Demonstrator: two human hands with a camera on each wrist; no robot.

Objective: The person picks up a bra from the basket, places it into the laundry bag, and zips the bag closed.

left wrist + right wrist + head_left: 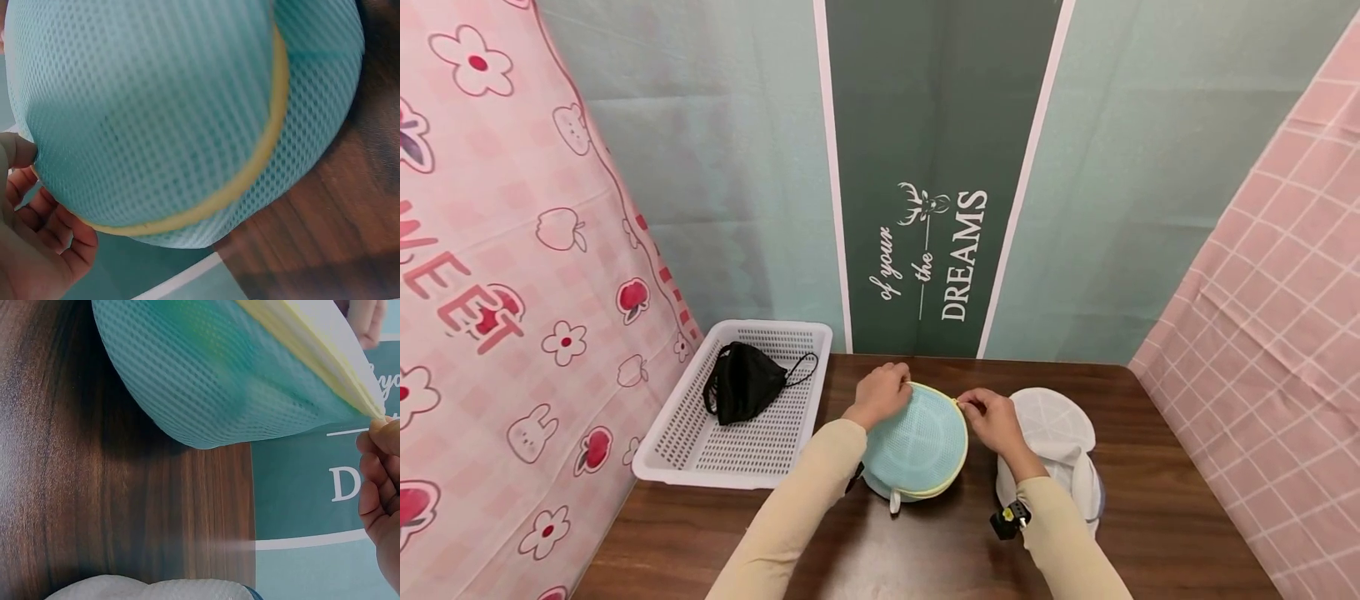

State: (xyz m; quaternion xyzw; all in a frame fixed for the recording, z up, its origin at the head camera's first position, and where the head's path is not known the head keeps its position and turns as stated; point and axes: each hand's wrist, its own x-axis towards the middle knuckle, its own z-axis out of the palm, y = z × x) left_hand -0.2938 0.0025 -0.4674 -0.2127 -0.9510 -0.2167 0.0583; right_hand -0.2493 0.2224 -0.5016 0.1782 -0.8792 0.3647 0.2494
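A light blue mesh laundry bag (917,442) with yellow edging stands on the table, its round top facing up. My left hand (882,395) pinches the rim at the far left, with the thumb over the mesh in the left wrist view. At the right side of the rim, my right hand (997,422) pinches the yellow zipper edge (350,394) between thumb and fingertips. Through the mesh wall in the right wrist view, a blurred yellow-green patch (203,328) shows. A small white tag (895,502) hangs from the near side of the bag.
Left of the bag, a white plastic basket (647,465) holds a black cloth item with a cord (748,383). A white mesh bag (1054,421) lies just right of my right hand, partly behind the forearm. Curtains enclose the brown wooden table (1172,517) at the back and sides.
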